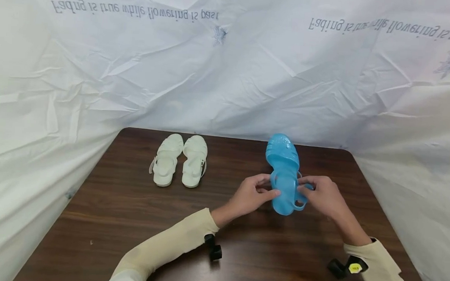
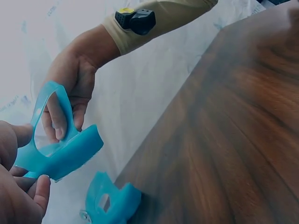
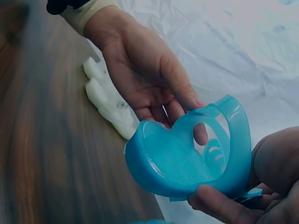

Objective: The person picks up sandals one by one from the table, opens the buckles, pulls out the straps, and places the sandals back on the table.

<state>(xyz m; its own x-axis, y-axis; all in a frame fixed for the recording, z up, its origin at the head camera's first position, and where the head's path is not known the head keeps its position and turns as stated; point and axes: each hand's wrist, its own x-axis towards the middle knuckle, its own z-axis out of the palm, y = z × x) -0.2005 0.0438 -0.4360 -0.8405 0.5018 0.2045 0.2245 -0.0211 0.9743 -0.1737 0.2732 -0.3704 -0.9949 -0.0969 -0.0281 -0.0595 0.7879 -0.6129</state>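
A blue jelly sandal [image 1: 285, 192] is held just above the brown table [image 1: 129, 220] by both hands. My left hand [image 1: 266, 189] pinches its left edge near the heel. My right hand [image 1: 307, 190] grips the heel strap on the other side. In the left wrist view the strap loop [image 2: 46, 100] stands up between the left hand [image 2: 21, 191] and the right hand [image 2: 70, 93]. The right wrist view shows the heel cup [image 3: 182, 163] held by the right hand [image 3: 233, 203], with the left hand [image 3: 154, 88] behind it. A second blue sandal [image 2: 110, 203] lies underneath; its toe [image 1: 281, 150] points away.
A pair of white sandals [image 1: 179, 160] stands side by side at the back left of the table, also seen as white sandals [image 3: 107, 100] in the right wrist view. Crumpled white sheeting [image 1: 228, 73] walls the table at the back and both sides.
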